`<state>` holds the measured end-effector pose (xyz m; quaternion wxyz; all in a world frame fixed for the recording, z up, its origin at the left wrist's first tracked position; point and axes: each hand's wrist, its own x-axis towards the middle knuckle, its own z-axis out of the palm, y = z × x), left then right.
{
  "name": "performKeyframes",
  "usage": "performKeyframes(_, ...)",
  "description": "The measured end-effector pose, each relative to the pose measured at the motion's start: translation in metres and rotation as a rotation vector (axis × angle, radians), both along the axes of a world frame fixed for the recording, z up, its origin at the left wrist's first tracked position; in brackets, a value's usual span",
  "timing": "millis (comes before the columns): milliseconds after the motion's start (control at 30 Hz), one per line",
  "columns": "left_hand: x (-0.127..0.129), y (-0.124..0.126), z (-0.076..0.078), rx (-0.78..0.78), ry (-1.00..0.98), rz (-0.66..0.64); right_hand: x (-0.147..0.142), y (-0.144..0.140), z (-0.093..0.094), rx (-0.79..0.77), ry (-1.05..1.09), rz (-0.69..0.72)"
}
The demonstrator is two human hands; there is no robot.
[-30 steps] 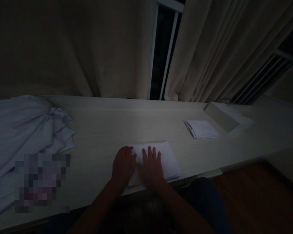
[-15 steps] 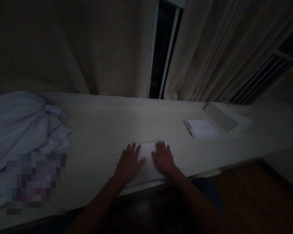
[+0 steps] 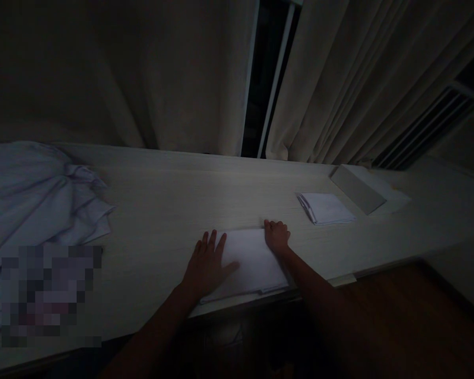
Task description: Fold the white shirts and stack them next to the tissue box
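Observation:
A folded white cloth (image 3: 250,263) lies at the front edge of the pale table, right before me. Spread flat on its left part is my left hand (image 3: 209,266), fingers apart and pointing away from me. My right hand (image 3: 277,236) is at the cloth's far right corner, its fingers curled closed on the edge there. To the right of that hand, apart from it, rests a second, smaller folded white cloth (image 3: 327,208).
A heap of rumpled white cloth (image 3: 43,205) covers the table's left end, with a blurred-out patch at its front. A box-like grey and white object (image 3: 359,188) sits at the back right. Curtains (image 3: 189,79) hang behind the table (image 3: 161,200).
My right hand has moved from lying flat on the cloth to its far right corner, and its fingers have closed. My left hand stays almost where it was.

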<state>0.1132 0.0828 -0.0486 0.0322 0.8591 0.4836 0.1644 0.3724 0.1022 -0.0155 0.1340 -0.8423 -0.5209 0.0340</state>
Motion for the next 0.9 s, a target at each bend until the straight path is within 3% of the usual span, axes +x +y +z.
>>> performKeyframes(233, 0.0, 0.0, 0.003, 0.0, 0.002, 0.009, -0.01, -0.007, 0.017, 0.073, -0.104, 0.089)
performKeyframes(367, 0.001, -0.001, 0.003, 0.008, 0.001, 0.018, -0.042, -0.045, 0.018, 0.181, -0.163, 0.335)
performKeyframes(467, 0.002, -0.002, 0.003, 0.022, 0.004, 0.02, -0.065, -0.077, 0.007, 0.139, -0.157, 0.46)
performKeyframes(633, 0.002, -0.002, 0.004, 0.011, -0.002, 0.021, -0.073, -0.093, -0.007, 0.058, -0.11, 0.424)
performKeyframes(900, 0.002, -0.003, 0.004, -0.004, -0.027, 0.026, -0.07, -0.087, -0.005, 0.053, -0.107, 0.434)
